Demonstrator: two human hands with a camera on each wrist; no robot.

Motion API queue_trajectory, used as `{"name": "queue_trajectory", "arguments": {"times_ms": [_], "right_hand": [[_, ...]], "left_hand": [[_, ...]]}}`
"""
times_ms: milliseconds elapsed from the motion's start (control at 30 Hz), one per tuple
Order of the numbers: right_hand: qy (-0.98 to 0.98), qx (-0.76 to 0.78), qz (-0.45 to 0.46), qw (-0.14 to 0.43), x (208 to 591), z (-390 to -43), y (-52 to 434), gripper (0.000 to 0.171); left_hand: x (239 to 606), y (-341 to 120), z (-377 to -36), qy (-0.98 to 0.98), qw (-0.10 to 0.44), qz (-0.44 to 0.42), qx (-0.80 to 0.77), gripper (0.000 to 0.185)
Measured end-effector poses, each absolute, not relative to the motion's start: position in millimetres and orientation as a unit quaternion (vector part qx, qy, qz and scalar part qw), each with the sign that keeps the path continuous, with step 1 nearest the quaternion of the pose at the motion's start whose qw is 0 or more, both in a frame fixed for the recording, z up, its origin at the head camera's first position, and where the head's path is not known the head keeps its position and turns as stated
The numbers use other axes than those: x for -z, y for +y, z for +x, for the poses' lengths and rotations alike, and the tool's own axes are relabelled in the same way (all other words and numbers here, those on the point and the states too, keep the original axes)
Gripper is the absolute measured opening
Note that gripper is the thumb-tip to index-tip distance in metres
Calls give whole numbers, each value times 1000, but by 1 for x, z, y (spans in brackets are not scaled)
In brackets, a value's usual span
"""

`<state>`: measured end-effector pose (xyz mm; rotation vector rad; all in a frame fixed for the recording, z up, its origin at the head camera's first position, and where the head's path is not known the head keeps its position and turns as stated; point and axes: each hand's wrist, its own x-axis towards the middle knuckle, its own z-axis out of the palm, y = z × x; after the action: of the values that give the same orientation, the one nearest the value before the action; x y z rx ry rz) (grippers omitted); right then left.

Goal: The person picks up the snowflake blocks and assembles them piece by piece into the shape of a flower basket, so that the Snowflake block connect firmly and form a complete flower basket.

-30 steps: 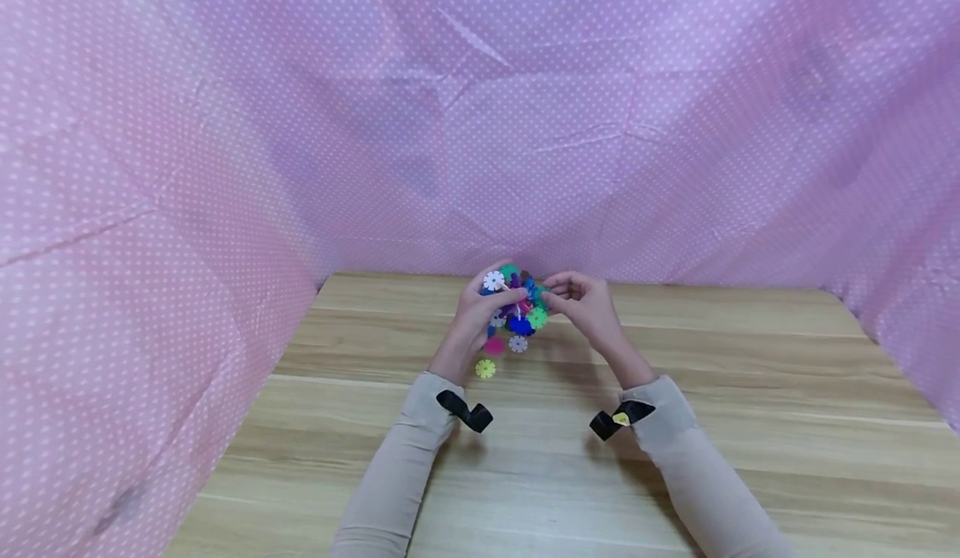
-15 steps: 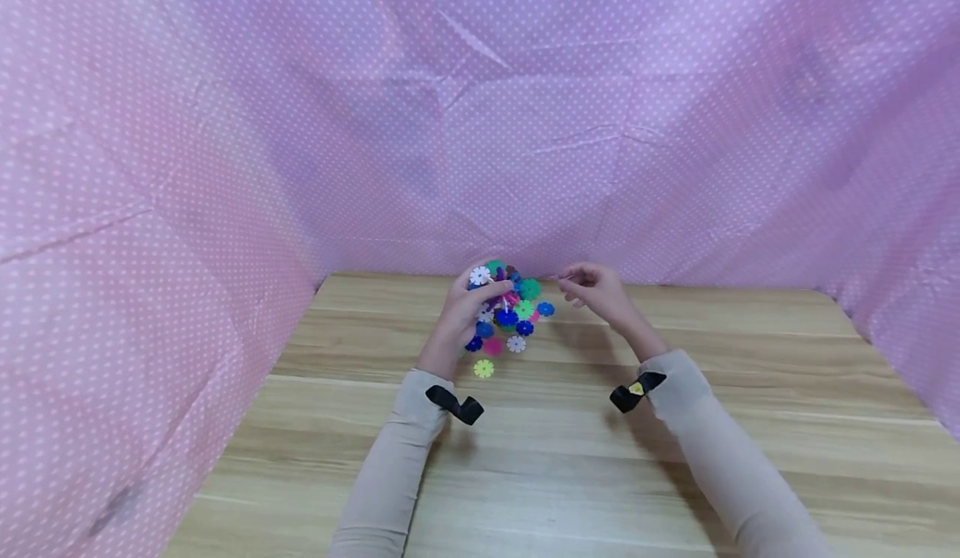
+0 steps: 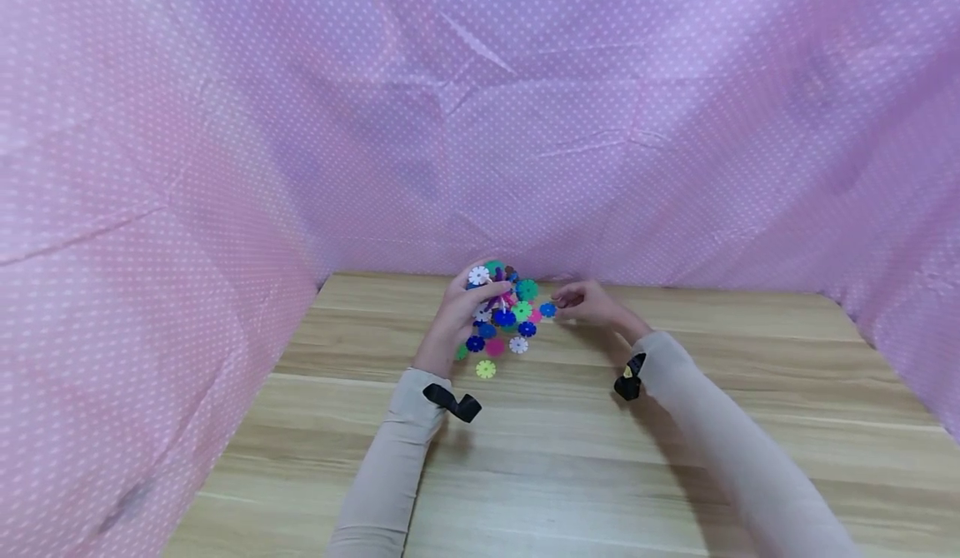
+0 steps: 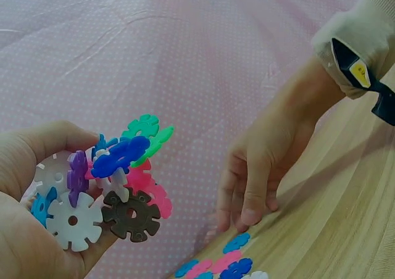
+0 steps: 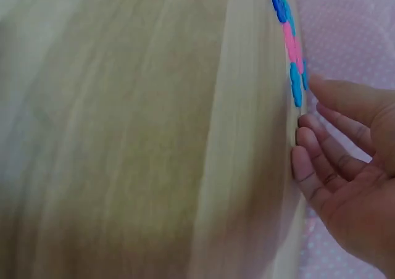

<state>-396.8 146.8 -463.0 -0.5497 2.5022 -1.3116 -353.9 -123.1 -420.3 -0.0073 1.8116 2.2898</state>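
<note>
Right hand (image 3: pixel 592 304) has come off the clustered bundle of interlocked plastic snowflake discs (image 3: pixel 501 293) and dropped to the wooden counter (image 3: pixel 570 458), w/ fingers (image 4: pixel 250 195) now straight-ish and lightly spread, tips touching the wood just right of the loose blue snowflake disc (image 3: pixel 548 310); a sec ago that hand was up level w/ the bundle, pinched at it. So, as I read it, one joining pass is over and the hand is going for another loose piece, prob. that blue one. Left hand (image 3: pixel 461 316) is unchanged: raised above the counter, fingers and thumb curled round the bundle, white and brown discs (image 4: pixel 131 214) facing the wrist cam. Loose discs lie below and right of the bundle, on the wood: blue, pink, white (image 3: pixel 517 344), and a yellow-green one (image 3: pixel 485 368) nearest the person. Room: the pink dotted cloth backdrop (image 3: pixel 525 125) rises right behind the bundle, so little space beyond it; the cloth side wall left of the bundle sits well apart. Right of and nearer than the bundle the counter is bare wood for a good stretch, apart from the beige sleeves (image 3: pixel 397 450) w/ black wrist straps. Right wrist view shows the fingertips (image 5: pixel 305 162) at the counter's far edge by the cloth, discs just beyond them.
</note>
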Motion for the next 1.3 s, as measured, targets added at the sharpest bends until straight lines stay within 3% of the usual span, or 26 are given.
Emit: {"name": "queue_trajectory", "arguments": {"times_ms": [433, 967, 1300], "right_hand": [[873, 429, -188, 136, 472, -406, 137, 39], [847, 470, -206, 139, 468, -390, 148, 29], [831, 531, -118, 116, 460, -366, 153, 32]], "left_hand": [[420, -124, -360, 620, 132, -4, -774, 68], [423, -121, -353, 630, 125, -4, -766, 65], [423, -115, -337, 644, 120, -9, -756, 62]]}}
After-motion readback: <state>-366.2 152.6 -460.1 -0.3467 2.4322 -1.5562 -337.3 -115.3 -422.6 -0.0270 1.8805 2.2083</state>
